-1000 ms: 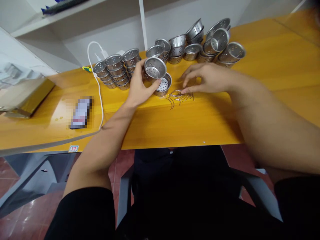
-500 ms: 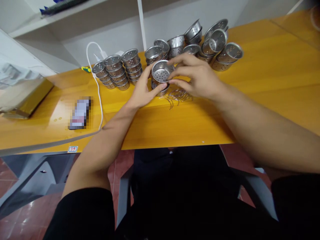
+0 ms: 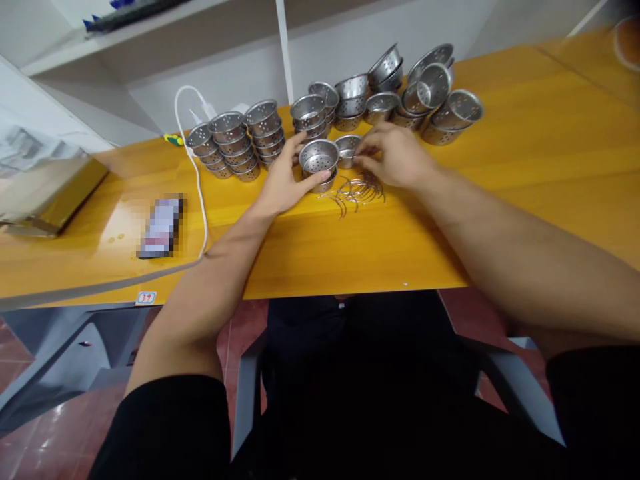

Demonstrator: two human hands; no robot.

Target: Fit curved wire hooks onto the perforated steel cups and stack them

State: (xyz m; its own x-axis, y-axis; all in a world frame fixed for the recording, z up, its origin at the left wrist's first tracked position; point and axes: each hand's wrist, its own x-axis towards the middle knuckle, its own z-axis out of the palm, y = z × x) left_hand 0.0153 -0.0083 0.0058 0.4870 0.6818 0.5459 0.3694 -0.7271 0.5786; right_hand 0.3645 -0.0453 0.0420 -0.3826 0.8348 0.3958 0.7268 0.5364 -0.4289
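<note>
My left hand (image 3: 285, 179) is curved around a perforated metal cup (image 3: 319, 156), with the thumb against its near side and the fingers behind. That cup sits on top of another one, whose lower part shows beneath. Just behind and to the right stands a single perforated cup (image 3: 346, 155). My right hand (image 3: 395, 155) has thumb and fingertips closed at the right rim of this single cup. Thin curved metal wires (image 3: 357, 191) lie in a loose heap on the table, below my right hand.
Stacks of perforated cups (image 3: 235, 143) stand at the back left, with more stacked and tilted metal cups (image 3: 385, 70) at the back right. A white cable (image 3: 199, 193) crosses the table (image 3: 340, 260) near a phone (image 3: 161, 227). A cardboard box (image 3: 50, 193) sits far left.
The upper cup has come down onto the cup below it, with my left hand still around it. My right hand has left its rim and moved to the single cup behind.
</note>
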